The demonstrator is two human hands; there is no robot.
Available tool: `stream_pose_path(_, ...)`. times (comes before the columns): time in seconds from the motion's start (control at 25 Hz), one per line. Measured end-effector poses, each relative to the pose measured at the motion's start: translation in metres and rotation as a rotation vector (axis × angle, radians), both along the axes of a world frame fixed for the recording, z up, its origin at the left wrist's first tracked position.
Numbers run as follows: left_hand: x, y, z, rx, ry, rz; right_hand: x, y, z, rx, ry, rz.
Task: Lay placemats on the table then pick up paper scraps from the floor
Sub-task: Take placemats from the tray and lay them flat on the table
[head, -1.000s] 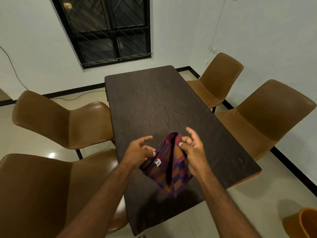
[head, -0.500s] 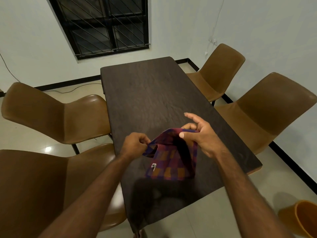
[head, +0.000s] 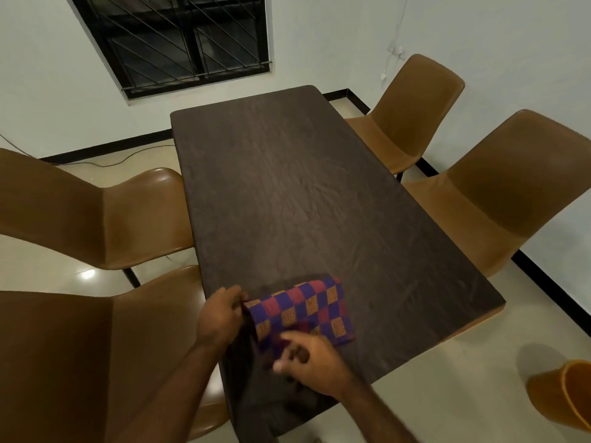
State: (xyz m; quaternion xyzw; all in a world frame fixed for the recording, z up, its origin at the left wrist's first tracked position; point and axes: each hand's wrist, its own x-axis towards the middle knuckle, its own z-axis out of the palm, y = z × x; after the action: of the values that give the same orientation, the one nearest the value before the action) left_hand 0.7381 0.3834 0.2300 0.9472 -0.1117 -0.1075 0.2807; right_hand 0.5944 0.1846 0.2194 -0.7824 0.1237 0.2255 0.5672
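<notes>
A checked placemat [head: 307, 310] in purple, red and orange lies folded on the near end of the dark table [head: 287, 187]. My left hand [head: 220, 314] pinches the mat's left edge. My right hand [head: 310, 358] is at the mat's near edge, fingers curled over it; whether it grips the cloth is blurred. No paper scraps show on the visible floor.
Brown chairs flank the table: two on the left [head: 105, 215] [head: 80, 362] and two on the right [head: 412, 113] [head: 505, 190]. An orange bin [head: 566, 394] stands on the floor at the lower right. A cable [head: 105, 161] runs along the far floor under the barred window.
The mat has gone from hanging between my hands above the table to lying on the table's near end. My right hand moved from its far corner to its near edge.
</notes>
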Motion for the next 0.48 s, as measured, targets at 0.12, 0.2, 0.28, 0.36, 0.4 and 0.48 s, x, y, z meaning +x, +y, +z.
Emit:
stream_pose_path(0.12,0.005,-0.002,-0.01,-0.219,0.22,0.115,0.002,-0.024,-0.026,-0.199,-0.087,-0.664)
stream_pose_path(0.2,0.01,-0.006,-0.014,-0.278,0.276,0.181,0.012,-0.051,-0.037,-0.343,-0.094,-0.812)
stream_pose_path(0.28,0.012,-0.01,-0.017,-0.367,0.326,0.252,0.026,-0.066,-0.042,-0.443,-0.018,-0.72)
stream_pose_path(0.36,0.012,-0.015,-0.02,-0.563,0.401,0.351,0.037,-0.068,-0.044,-0.551,0.013,-0.594)
stream_pose_path(0.4,0.012,-0.017,-0.019,-0.649,0.418,0.398,0.039,-0.066,-0.044,-0.579,0.014,-0.547)
stream_pose_path(0.48,0.014,-0.022,-0.016,-0.739,0.425,0.468,0.041,-0.063,-0.045,-0.598,0.013,-0.493)
